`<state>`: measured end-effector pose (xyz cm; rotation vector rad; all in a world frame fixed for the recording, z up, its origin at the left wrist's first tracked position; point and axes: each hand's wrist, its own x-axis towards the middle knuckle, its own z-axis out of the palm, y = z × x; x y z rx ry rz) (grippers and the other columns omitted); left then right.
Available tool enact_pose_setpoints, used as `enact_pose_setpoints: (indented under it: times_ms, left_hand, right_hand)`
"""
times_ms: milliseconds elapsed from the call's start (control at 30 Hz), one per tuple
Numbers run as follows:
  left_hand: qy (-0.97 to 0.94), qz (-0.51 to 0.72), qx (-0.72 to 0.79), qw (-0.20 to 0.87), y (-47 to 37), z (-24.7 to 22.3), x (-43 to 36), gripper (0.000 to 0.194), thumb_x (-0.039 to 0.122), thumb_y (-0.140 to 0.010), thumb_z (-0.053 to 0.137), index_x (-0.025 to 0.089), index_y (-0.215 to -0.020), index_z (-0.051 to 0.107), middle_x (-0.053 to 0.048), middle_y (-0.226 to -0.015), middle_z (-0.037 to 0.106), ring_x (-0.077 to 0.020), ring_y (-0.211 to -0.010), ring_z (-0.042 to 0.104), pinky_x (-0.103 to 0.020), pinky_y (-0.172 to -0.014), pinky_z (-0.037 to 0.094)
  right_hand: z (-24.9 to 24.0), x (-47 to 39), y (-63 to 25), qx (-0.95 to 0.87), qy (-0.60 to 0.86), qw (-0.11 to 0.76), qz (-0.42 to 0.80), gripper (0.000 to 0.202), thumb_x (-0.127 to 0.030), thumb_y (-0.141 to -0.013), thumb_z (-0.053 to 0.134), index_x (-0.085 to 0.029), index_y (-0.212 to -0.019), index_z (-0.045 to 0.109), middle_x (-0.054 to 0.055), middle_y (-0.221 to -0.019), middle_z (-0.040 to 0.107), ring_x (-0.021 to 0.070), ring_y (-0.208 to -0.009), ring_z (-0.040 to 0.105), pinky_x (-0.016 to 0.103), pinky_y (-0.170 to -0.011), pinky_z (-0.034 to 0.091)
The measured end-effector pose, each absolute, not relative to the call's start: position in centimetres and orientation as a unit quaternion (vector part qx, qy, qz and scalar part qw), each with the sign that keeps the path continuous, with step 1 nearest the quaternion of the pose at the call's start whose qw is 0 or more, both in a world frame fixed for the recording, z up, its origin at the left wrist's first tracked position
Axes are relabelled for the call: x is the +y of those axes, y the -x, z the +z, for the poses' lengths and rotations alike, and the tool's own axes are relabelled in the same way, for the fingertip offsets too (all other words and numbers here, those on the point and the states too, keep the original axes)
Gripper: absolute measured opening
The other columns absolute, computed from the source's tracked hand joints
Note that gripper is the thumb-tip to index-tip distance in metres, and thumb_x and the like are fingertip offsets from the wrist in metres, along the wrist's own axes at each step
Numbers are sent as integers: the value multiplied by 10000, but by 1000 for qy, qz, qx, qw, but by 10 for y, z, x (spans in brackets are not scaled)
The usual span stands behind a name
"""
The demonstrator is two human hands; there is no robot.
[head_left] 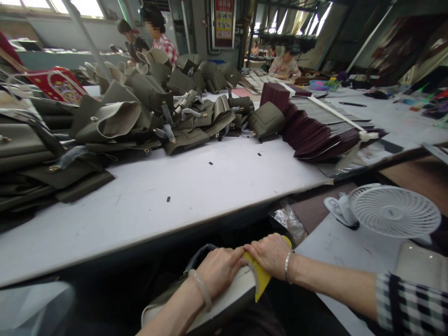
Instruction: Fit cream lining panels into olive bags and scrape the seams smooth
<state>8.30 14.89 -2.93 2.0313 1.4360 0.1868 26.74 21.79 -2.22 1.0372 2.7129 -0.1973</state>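
Low at the front, below the table edge, a dark olive bag (pixel 238 303) with a pale, cream-coloured strip along its top lies across my lap. My left hand (pixel 219 270), with a pale bangle on the wrist, has its fingers curled over the bag's upper edge. A yellow flat piece with a curved edge (pixel 261 275) lies against the bag's right end. My right hand (pixel 271 254) is closed around this piece, its thumb side touching the left fingertips. What the fingers cover is hidden.
A white table (pixel 196 186) carries piled olive bags (pixel 196 116) and a strapped stack of maroon pieces (pixel 311 126). At right stands a white fan (pixel 394 210) near a crumpled clear plastic bag (pixel 289 219). Several people sit beyond; one wears a red checked shirt (pixel 168 49).
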Motion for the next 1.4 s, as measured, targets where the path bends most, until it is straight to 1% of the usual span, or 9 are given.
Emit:
enact_pose_setpoints:
  times_ms: [200, 333, 433, 600, 700, 800, 900, 1033, 1400]
  left_hand:
    - [-727, 126, 510, 443, -72, -17, 150, 406, 444, -979, 310, 312, -1204, 620, -20, -1045, 728, -229, -943, 670, -325, -844, 480]
    - [-672, 137, 497, 531, -68, -16, 165, 380, 406, -921, 419, 263, -1137, 697, -5, -1134, 717, -205, -1015, 642, -275, -904, 449]
    - [-650, 135, 517, 541, -68, -21, 175, 342, 351, -834, 517, 221, -1049, 748, -11, -1018, 753, -209, -933, 658, -263, -812, 476]
    - [-610, 138, 542, 561, -71, -29, 183, 349, 323, -724, 614, 184, -1008, 763, -20, -920, 768, -206, -855, 652, -254, -724, 484]
    - [-597, 139, 547, 570, -71, -32, 184, 351, 343, -707, 638, 199, -1002, 765, -10, -914, 765, -193, -854, 639, -247, -734, 477]
    - [-592, 135, 549, 575, -71, -31, 187, 330, 357, -702, 647, 194, -957, 777, -8, -893, 760, -176, -812, 626, -239, -716, 467]
    - [-595, 124, 548, 575, -72, -30, 193, 304, 368, -691, 657, 189, -898, 789, -1, -828, 749, -162, -747, 602, -236, -670, 451]
    - [-603, 105, 549, 569, -72, -29, 202, 285, 374, -641, 697, 211, -854, 796, 24, -713, 711, -154, -712, 571, -230, -628, 426]
    - [-636, 41, 567, 523, -87, -11, 208, 240, 294, -603, 649, 242, -784, 798, 31, -551, 573, -141, -596, 513, -240, -528, 368]
  right_hand:
    - [-20, 190, -265, 899, -420, 105, -72, 599, -418, -1011, 151, -209, -783, 664, 111, -707, 723, 308, -656, 696, 338, -533, 322]
    - [-20, 177, -270, 892, -431, 98, -90, 597, -415, -1010, 148, -197, -799, 661, 131, -717, 720, 302, -656, 685, 337, -540, 294]
    - [-24, 171, -283, 896, -418, 99, -112, 588, -435, -1005, 167, -203, -772, 655, 108, -710, 711, 259, -630, 653, 328, -546, 268]
    - [-33, 178, -308, 710, -495, -23, -501, 699, -701, -916, 149, -191, -579, 488, -13, -451, 416, 108, -418, 369, 272, -467, 233]
    - [-37, 188, -311, 504, -491, -113, -701, 685, -777, -865, 173, -209, -868, 555, -71, -513, 346, 73, -398, 231, 233, -419, 182]
    - [-40, 193, -303, 374, -417, -176, -810, 621, -762, -822, 424, -244, -1158, 492, -69, -650, 425, 58, -468, 289, 208, -451, 195]
    - [-46, 191, -289, 385, -418, -200, -798, 571, -537, -798, 652, -234, -1239, 453, -80, -650, 418, 61, -493, 312, 208, -467, 222]
    - [-54, 186, -276, 408, -473, -218, -750, 487, -275, -718, 653, -186, -1178, 516, -72, -644, 444, 78, -524, 367, 215, -478, 254]
    - [-49, 180, -266, 513, -500, -231, -659, 317, -232, -703, 557, -182, -1016, 553, -50, -704, 458, 124, -648, 414, 265, -610, 333]
